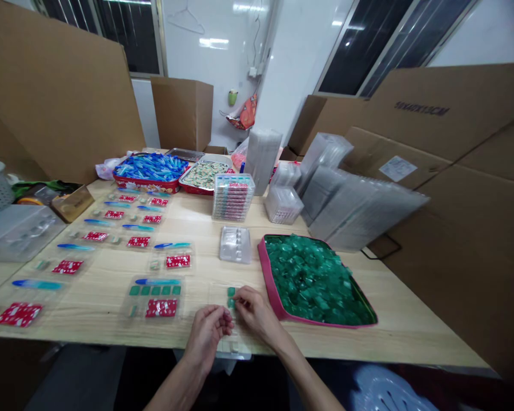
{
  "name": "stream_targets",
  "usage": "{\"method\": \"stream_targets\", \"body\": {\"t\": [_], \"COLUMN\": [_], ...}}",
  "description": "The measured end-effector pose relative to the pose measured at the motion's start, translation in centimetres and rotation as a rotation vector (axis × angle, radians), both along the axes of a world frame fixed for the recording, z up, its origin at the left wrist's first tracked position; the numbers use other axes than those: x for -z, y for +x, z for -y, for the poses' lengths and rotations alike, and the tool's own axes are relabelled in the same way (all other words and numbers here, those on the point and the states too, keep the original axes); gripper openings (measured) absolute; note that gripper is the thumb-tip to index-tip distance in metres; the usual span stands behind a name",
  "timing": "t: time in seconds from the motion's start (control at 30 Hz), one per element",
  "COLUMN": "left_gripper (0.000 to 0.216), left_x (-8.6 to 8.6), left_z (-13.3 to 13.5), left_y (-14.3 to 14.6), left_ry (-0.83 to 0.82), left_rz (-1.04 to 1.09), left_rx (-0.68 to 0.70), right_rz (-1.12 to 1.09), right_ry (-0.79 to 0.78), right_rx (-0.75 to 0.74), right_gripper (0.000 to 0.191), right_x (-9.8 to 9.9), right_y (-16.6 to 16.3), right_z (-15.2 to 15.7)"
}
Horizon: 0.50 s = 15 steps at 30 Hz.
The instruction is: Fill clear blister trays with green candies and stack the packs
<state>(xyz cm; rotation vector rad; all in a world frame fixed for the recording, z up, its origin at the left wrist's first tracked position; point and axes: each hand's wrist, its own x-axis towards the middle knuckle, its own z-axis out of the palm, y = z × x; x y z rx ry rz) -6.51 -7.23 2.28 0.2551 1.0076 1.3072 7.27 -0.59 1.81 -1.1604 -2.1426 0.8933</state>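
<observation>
Both my hands rest at the near edge of a wooden table [402,319], over a clear plastic blister tray [233,319]. My right hand [253,311] pinches a small green packet [231,297] into the tray's top slots. My left hand [208,328] has its fingers curled in a pinch beside it; what it holds is too small to make out. Just right of my hands stands a pink-rimmed tin [269,279] heaped with green packets. To the left lies a filled tray [155,297] with a blue pen, green packets and a red packet.
Several filled trays [111,228] lie in rows on the left half. Empty clear trays [235,244] and stacks [233,197] sit in the middle. At the back stand a tin of blue pens [149,168] and another tin [203,176]. Cardboard sheets [466,188] wall both sides.
</observation>
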Motion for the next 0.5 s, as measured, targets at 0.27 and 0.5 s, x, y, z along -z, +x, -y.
{"method": "stream_targets", "body": {"t": [0.27, 0.5], "left_gripper": [0.034, 0.031], "left_x": [0.3, 0.3], "left_z": [0.1, 0.1], "left_y": [-0.3, -0.7], "left_ry": [-0.022, -0.054], "left_rz": [-0.007, -0.014], "left_rx": [0.032, 0.057], "right_rz": [0.306, 0.159], "right_ry": [0.172, 0.278], "right_rx": [-0.034, 0.206], "right_gripper": [0.024, 0.019], "right_x": [-0.4, -3.9], "right_y": [-0.5, 5.8], "right_z": [1.3, 0.4]}}
